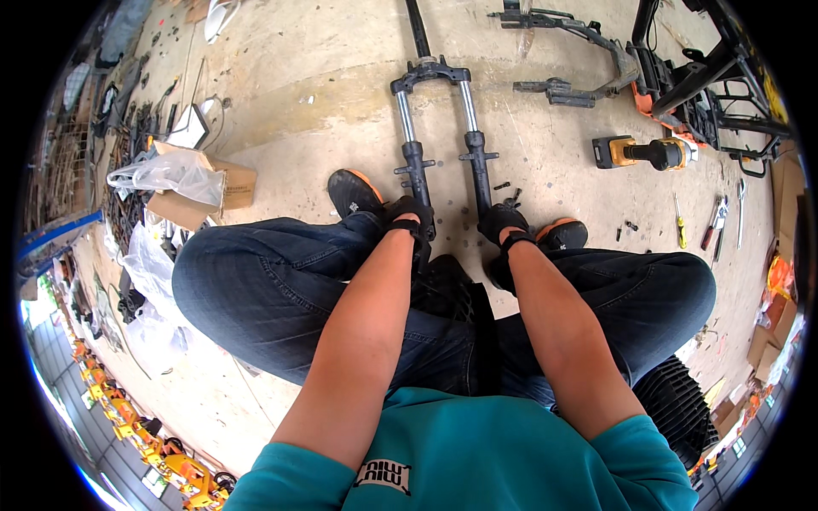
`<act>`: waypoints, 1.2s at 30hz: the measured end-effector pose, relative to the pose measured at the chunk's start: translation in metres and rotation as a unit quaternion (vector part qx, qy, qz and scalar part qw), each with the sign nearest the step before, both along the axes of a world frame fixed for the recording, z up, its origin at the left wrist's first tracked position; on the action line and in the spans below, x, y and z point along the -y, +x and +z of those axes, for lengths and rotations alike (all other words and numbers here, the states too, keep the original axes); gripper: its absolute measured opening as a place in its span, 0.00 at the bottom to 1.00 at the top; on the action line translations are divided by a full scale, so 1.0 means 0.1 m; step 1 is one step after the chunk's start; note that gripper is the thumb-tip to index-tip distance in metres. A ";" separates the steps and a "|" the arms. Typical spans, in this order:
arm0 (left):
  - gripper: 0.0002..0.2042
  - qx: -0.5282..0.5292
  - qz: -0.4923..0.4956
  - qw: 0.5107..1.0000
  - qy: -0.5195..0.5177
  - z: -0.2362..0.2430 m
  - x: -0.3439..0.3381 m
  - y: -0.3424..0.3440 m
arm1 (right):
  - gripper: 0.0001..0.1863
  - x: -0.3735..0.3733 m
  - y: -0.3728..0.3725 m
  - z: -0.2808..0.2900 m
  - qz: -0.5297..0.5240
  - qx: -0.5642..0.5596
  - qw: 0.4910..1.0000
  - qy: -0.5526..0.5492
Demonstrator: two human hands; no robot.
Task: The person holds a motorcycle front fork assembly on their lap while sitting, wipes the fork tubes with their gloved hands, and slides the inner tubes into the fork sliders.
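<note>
I sit low with my knees apart in dark jeans, and both hands wear black gloves. A motorcycle front fork [440,119] lies on the concrete floor between my feet, its two chrome tubes running away from me. My left hand [407,215] is closed around the lower end of the left fork leg. Around the lower end of the right fork leg my right hand [501,223] is closed. A few small bolts [508,194] lie on the floor just beside the right leg.
A yellow and black power tool [643,153] lies to the right, with a screwdriver [679,223] and pliers [714,223] beyond it. Black frame parts [588,60] sit at the far right. A cardboard box [200,187] with plastic bags sits left.
</note>
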State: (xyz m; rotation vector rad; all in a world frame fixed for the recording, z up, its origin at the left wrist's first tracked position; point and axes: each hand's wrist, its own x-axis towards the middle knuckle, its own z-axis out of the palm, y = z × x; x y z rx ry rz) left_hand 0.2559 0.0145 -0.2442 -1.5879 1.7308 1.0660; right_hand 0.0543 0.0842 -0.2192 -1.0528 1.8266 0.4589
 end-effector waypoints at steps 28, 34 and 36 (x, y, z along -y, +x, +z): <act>0.22 -0.017 -0.021 1.000 -0.009 0.02 0.00 -0.01 | 0.19 0.00 0.01 0.02 0.004 -0.018 1.000 -0.026; 0.21 -0.006 0.050 0.998 0.034 0.07 0.02 -0.02 | 0.19 -0.09 -0.02 -0.19 0.019 -0.022 0.997 -0.067; 0.21 0.007 0.043 0.999 0.029 0.04 0.02 -0.02 | 0.19 -0.06 -0.01 -0.13 0.022 -0.016 0.998 -0.053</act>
